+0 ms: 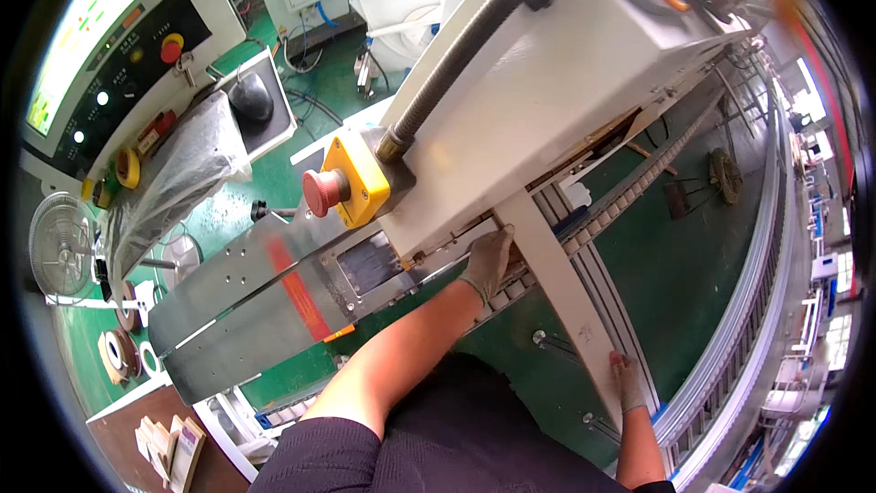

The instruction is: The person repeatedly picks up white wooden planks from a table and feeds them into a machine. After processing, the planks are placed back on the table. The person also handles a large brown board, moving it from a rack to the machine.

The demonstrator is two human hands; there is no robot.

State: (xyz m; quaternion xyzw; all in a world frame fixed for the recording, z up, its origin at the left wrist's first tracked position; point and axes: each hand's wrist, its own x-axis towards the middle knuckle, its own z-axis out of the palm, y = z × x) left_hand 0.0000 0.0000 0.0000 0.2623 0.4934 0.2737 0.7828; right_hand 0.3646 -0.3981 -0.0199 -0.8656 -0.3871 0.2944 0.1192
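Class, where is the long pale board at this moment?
In the head view, the board slants right of centre, its upper end at the white machine housing; the left hand is near that end, the right hand by the lower end.

Your left arm reaches out to the far end of the pale board [568,301], gloved left hand [490,260] curled at its left edge, right hand [628,383] at its near right edge.

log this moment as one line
left hand: at pale board, machine side | right hand: at near end | white machine: beyond board
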